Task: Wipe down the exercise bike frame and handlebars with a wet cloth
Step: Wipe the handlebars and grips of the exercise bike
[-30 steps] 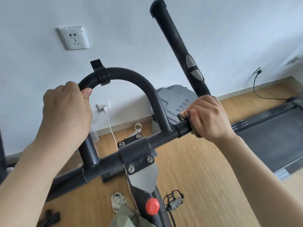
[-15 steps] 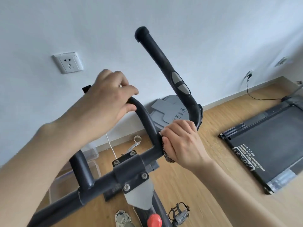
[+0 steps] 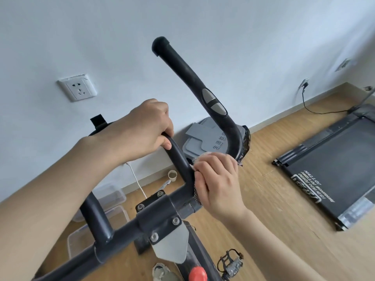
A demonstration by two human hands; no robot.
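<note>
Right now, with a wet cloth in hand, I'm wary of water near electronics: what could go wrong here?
1. The damp speckled cloth under the right hand sits below the silver sensor pads on the black upright grip; wiping upward may wet them.
2. Drips could land on the white charging cable below.

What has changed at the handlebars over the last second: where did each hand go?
The left hand slid from the left side of the black curved loop bar over its top to the right side, gripping it there. The right hand, pressing the dark mesh cloth, moved inward from the crossbar's right end to the loop's base. The cloth stayed in the right hand.
</note>
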